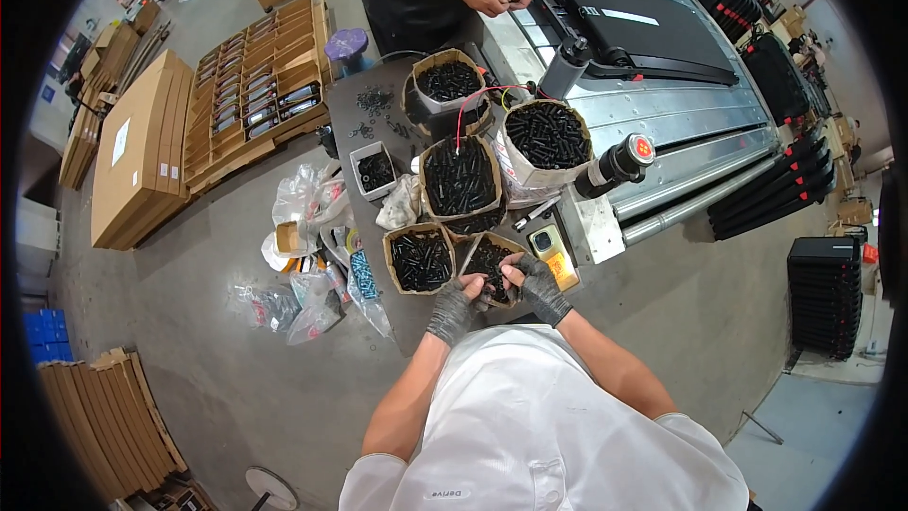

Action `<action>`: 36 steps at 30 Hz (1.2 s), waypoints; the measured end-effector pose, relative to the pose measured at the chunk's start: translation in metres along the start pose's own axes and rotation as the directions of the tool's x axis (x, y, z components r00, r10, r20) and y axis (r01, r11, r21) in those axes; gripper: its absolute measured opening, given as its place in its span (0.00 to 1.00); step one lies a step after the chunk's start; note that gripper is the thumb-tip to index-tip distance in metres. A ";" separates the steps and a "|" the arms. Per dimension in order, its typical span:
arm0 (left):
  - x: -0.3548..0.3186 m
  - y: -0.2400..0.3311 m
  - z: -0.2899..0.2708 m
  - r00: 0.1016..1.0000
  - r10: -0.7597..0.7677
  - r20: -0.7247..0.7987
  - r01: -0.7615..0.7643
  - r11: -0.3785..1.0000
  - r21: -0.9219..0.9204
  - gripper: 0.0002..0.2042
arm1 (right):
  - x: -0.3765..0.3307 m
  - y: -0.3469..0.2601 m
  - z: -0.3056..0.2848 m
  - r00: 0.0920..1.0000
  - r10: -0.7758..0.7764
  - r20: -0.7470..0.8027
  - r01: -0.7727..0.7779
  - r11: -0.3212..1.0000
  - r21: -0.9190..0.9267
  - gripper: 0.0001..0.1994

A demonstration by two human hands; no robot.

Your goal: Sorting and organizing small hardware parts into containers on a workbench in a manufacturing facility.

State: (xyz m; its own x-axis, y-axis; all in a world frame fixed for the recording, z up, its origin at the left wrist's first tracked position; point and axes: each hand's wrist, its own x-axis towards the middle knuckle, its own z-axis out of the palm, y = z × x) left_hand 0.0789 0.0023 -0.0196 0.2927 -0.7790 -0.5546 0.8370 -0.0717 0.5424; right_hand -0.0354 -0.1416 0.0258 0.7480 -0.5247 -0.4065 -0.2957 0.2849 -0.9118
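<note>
While both hands wear dark knitted fingerless gloves, the left hand and right hand are curled together, pinching small black screws over a brown paper box at the near table edge. Similar round-sided boxes of matte black screws crowd this dark table. Grey concrete floor lies open to the left; crinkled plastic bags lie beside.
</note>
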 end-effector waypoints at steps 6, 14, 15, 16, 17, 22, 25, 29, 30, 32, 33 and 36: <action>0.005 -0.005 -0.003 0.999 0.006 0.040 -0.007 1.000 0.027 0.12 | 0.003 0.008 0.009 1.000 -0.012 -0.011 0.011 0.999 -0.049 0.10; 0.005 -0.004 0.003 0.999 0.002 -0.035 -0.003 0.999 -0.037 0.12 | -0.003 0.014 0.023 0.982 -0.120 -0.146 0.108 0.990 -0.089 0.08; 0.006 -0.005 0.003 0.999 0.003 -0.034 -0.004 0.999 -0.039 0.12 | -0.004 0.015 0.023 0.980 -0.126 -0.155 0.106 0.986 -0.130 0.08; 0.006 -0.006 0.000 0.999 0.003 -0.037 -0.005 0.999 -0.049 0.12 | -0.004 0.013 0.025 0.978 -0.133 -0.161 0.105 0.980 -0.169 0.08; 0.007 -0.007 -0.002 0.999 0.003 -0.041 -0.005 0.998 -0.060 0.12 | -0.006 0.012 0.026 0.978 -0.134 -0.158 0.106 0.980 -0.170 0.08; 0.007 -0.008 -0.003 1.000 -0.005 -0.002 0.005 0.999 -0.048 0.12 | -0.009 0.010 0.023 0.949 -0.316 -0.006 0.294 0.889 -0.351 0.12; 0.003 -0.006 0.003 1.000 0.013 -0.011 -0.013 0.997 -0.071 0.13 | -0.013 0.005 0.023 0.977 -0.203 -0.063 0.189 0.966 -0.177 0.14; 0.003 -0.004 0.000 0.999 0.039 0.003 -0.038 0.995 -0.097 0.14 | -0.016 -0.006 0.024 0.991 -0.031 -0.129 0.012 0.989 -0.149 0.14; 0.004 -0.005 0.000 0.999 0.038 0.006 -0.037 0.995 -0.095 0.14 | -0.013 0.007 0.024 0.971 -0.223 -0.089 0.183 0.927 -0.327 0.12; 0.005 -0.006 0.001 0.998 0.064 0.003 -0.063 0.993 -0.101 0.15 | -0.011 0.004 0.027 0.966 -0.247 -0.069 0.204 0.904 -0.377 0.12; 0.006 -0.007 0.001 0.998 0.064 0.005 -0.063 0.993 -0.098 0.15 | -0.011 0.003 0.028 0.962 -0.268 -0.044 0.224 0.876 -0.426 0.11; 0.006 -0.005 0.001 0.991 0.130 0.017 -0.129 0.991 -0.036 0.20 | -0.007 -0.001 0.028 0.962 -0.265 -0.069 0.225 0.909 -0.352 0.10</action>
State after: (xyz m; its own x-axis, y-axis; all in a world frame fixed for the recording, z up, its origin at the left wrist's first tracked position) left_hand 0.0762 -0.0022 -0.0249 0.3912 -0.7919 -0.4689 0.8084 0.0522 0.5864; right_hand -0.0235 -0.1156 0.0312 0.7567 -0.6354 -0.1538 -0.3099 -0.1415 -0.9402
